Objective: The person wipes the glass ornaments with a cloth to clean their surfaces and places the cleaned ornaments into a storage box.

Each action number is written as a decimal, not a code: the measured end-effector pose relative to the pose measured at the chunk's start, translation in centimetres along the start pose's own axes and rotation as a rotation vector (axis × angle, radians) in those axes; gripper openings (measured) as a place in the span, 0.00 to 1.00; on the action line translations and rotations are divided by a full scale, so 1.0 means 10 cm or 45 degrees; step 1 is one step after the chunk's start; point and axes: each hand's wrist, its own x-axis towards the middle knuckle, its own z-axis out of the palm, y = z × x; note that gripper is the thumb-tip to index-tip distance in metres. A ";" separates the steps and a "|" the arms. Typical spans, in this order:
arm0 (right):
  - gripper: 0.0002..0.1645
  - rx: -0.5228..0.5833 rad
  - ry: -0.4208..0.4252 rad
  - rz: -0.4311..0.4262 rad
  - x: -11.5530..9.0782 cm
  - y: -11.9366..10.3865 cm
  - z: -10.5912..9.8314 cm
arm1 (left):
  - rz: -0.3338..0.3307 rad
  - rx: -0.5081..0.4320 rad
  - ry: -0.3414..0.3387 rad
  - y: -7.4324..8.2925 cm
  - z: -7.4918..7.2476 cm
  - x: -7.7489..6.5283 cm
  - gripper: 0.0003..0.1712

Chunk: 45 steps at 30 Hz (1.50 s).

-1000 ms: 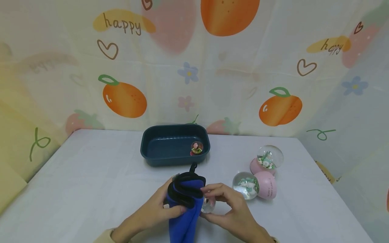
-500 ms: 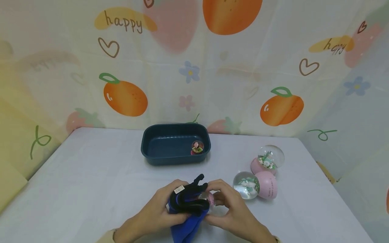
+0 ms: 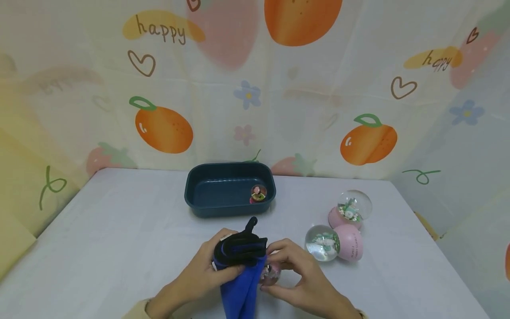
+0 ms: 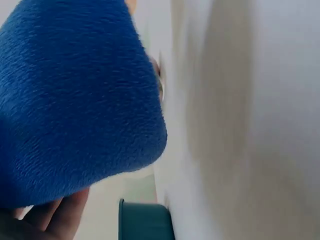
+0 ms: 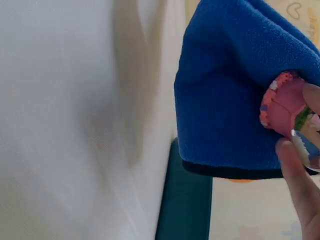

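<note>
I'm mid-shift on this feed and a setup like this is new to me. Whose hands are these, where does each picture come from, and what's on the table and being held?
There is no robot here: these are a person's bare hands. The wide picture comes from a camera worn on the head, looking forward and down. The two close-ups come from cameras on each wrist, so the scene looks turned sideways.

On the white table stands a dark teal tray with a tiny globe inside. To the right are two bigger pink-based snow globes: one lying on its side, another tilted behind it.

The left hand grips a folded blue cloth with black edging. The right hand holds a small pink-based globe against it.
</note>
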 end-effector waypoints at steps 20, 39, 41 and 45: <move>0.31 0.030 0.039 -0.059 -0.01 0.08 0.02 | 0.105 0.057 -0.020 0.01 0.05 0.00 0.26; 0.27 0.054 0.095 -0.234 0.03 0.10 0.03 | -0.074 -0.131 -0.148 -0.01 -0.02 0.00 0.30; 0.26 0.056 0.100 -0.228 0.03 0.09 0.03 | -0.038 -0.115 -0.173 -0.02 -0.02 0.00 0.30; 0.26 0.046 0.096 -0.200 0.01 0.08 0.04 | -0.004 -0.080 -0.123 -0.02 -0.01 0.00 0.24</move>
